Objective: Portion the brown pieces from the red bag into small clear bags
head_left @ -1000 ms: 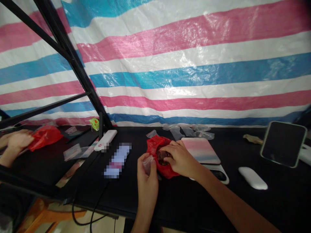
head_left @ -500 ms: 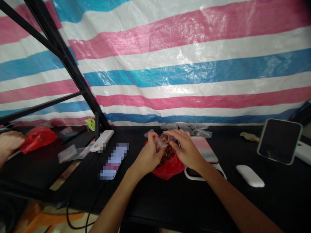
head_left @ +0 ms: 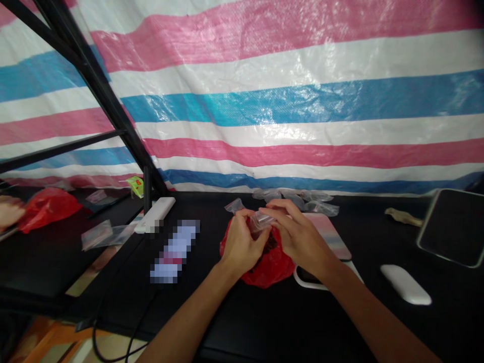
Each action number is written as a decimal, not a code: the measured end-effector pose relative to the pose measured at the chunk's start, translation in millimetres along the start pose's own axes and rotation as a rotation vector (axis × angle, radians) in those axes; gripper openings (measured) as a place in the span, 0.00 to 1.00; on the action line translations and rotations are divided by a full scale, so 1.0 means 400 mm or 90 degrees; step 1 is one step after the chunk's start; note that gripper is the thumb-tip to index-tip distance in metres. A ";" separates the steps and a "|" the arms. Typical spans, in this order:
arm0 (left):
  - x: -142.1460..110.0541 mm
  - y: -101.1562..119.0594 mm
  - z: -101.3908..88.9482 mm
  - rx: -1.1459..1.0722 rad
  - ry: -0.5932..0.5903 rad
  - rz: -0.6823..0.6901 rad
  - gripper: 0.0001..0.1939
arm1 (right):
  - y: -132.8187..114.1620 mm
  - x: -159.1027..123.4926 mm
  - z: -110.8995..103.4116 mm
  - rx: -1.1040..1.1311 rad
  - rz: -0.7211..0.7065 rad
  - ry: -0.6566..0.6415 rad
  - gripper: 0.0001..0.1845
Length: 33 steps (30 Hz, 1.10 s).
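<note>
Above an open red plastic bag (head_left: 267,271) both my hands meet. Dark brown loose bits show in part inside it. My right hand (head_left: 302,237) grips a small clear cup (head_left: 264,219), tipped sideways toward the left. My left hand (head_left: 242,246), fingers closed, holds a small clear plastic bag against the cup's mouth. That little bag is mostly hidden by the fingers, so I cannot tell how much is in it.
Several clear zip bags (head_left: 321,207) lie at the back of the black table. Right of my hands are a pink-and-blue pad (head_left: 328,234), a white mouse (head_left: 406,285) and a tablet-like device (head_left: 454,227). A phone (head_left: 176,252) and power strip (head_left: 156,214) lie left; beyond the frame, another person's hand (head_left: 9,212).
My right hand has come out of the red bag with the cup of brown bits. My left hand has brought the small bag up to it, and the cup has tipped over.
</note>
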State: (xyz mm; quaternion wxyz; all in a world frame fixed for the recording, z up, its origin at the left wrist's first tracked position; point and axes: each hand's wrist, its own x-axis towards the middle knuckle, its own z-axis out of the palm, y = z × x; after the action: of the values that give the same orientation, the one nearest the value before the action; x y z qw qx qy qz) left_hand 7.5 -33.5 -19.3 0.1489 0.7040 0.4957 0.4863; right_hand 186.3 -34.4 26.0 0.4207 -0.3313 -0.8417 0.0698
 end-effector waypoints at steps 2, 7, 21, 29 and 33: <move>-0.003 0.000 -0.001 0.024 -0.015 0.022 0.21 | 0.000 -0.001 0.000 -0.010 0.000 -0.005 0.37; -0.016 0.006 0.000 -0.006 -0.061 0.064 0.22 | -0.004 -0.001 -0.003 -0.028 0.027 -0.036 0.27; 0.013 0.013 -0.021 -0.080 0.122 -0.102 0.20 | -0.004 0.003 -0.005 0.032 0.103 0.018 0.12; 0.060 -0.005 -0.082 -0.055 0.320 -0.128 0.24 | 0.000 -0.007 0.021 -0.102 0.129 -0.251 0.15; 0.077 -0.016 -0.113 -0.046 0.368 -0.148 0.23 | 0.020 -0.013 0.020 -0.166 0.129 -0.264 0.19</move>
State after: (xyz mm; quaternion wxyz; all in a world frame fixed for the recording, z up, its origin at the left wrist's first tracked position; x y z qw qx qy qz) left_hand -32.6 -17.0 14.9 0.0812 0.4693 0.5769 0.6635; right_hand 186.7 -30.1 14.3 0.1840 -0.4442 -0.8741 0.0686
